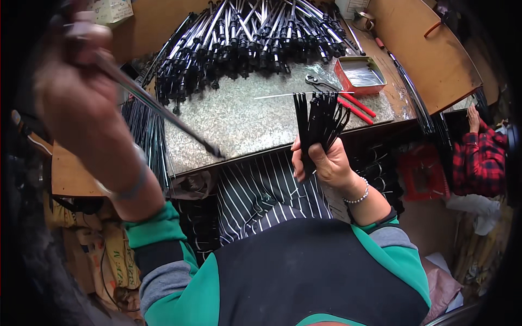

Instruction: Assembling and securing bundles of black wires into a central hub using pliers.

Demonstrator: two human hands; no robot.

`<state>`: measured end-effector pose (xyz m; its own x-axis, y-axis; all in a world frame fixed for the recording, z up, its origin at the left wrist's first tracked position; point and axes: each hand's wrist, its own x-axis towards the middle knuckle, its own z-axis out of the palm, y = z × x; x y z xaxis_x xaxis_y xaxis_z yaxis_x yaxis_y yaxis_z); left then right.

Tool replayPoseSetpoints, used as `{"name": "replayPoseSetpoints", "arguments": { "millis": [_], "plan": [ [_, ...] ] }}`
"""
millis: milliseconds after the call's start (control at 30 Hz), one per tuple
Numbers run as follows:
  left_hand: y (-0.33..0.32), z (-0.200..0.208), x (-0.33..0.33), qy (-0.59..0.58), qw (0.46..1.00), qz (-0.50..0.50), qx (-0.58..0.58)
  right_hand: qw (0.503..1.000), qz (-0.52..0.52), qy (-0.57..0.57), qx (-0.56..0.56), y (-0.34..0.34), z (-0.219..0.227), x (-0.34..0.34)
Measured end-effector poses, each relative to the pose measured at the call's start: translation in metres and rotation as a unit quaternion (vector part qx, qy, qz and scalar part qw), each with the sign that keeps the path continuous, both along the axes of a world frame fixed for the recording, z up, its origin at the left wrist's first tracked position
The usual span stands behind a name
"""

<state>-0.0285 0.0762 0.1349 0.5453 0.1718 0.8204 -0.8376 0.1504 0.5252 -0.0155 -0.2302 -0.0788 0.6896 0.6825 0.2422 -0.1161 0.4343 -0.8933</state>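
My left hand [81, 87] is raised at the upper left, smeared by motion. Its fingers close around a long metal umbrella shaft [157, 106], which slants down to the right and ends in a black tip over the table's front edge. My right hand [329, 163] is closed on a bundle of thin black umbrella ribs [321, 122]. Their ends fan upward above the thumb; the lower part is hidden by the hand. Just behind the bundle, a thin pale wire [277, 96] lies across the tabletop.
Many similar shafts [239, 43] with black fittings are heaped at the back of the table [234, 119]. Red-handled pliers [356, 108] lie beside a red tin [365, 87] of fine wires. Long dark rods [144, 130] hang over the left edge. At far right sits a person in red plaid [481, 160].
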Motion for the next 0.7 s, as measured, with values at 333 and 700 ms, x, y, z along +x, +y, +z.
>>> {"name": "replayPoseSetpoints", "arguments": {
  "millis": [333,700],
  "plan": [
    [-0.118,-0.149,-0.036,0.228,0.949,-0.156,-0.149,0.999,0.009,-0.032,-0.023,0.017,0.007,-0.020],
    [-0.127,-0.159,-0.035,0.227,0.933,-0.172,-0.219,0.997,-0.047,-0.059,-0.015,0.029,0.010,-0.025]
  ]
}}
